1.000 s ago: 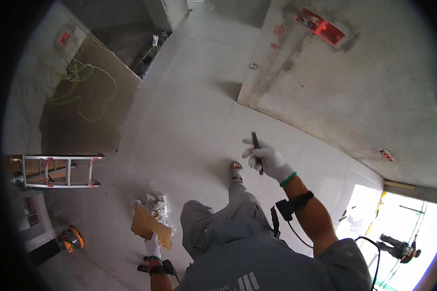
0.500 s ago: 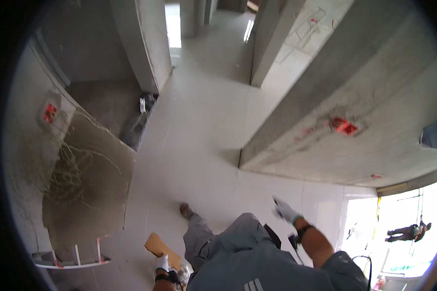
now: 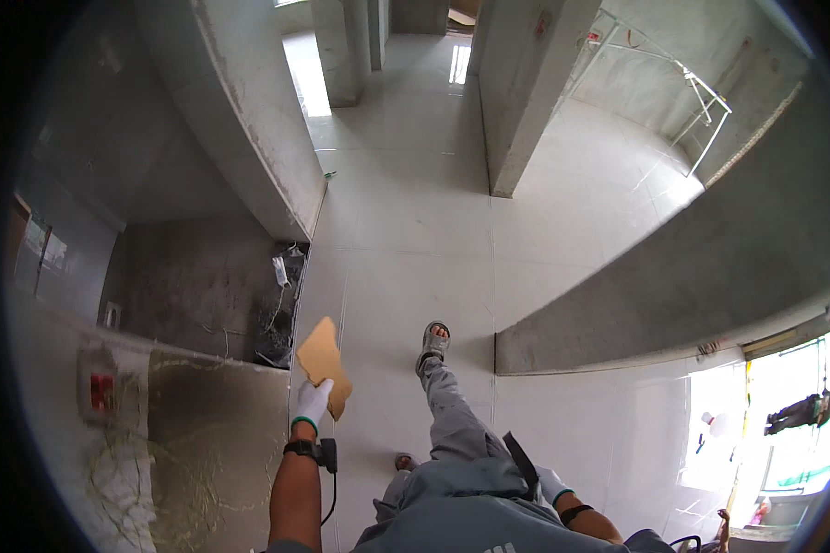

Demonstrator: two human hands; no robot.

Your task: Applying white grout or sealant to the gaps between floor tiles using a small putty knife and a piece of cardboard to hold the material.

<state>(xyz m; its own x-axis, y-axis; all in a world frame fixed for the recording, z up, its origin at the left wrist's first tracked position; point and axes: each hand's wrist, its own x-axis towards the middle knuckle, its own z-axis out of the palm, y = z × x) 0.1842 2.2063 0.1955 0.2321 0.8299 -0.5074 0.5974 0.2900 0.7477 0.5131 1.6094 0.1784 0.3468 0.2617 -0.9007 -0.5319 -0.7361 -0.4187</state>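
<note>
You stand on a pale tiled floor [image 3: 406, 230] that runs ahead between bare concrete columns [image 3: 516, 92]. At your left, a grey concrete wall [image 3: 249, 157] ends beside a dark unfinished recess [image 3: 194, 286], where loose cables [image 3: 281, 318] hang at its right edge. A red-and-white box [image 3: 97, 387] sits on the near left wall. At upper right, a white metal frame [image 3: 682, 83] stands against the wall. At lower right, a bright opening [image 3: 784, 415] lets daylight in.

place: unfinished building interior, still a construction site
walls: bare grey concrete walls [image 3: 249, 138]; no paint
floor: pale tiled floor [image 3: 415, 230]; dusty
extras: loose wires [image 3: 281, 304] dangling; metal frame [image 3: 682, 83] standing around
</note>
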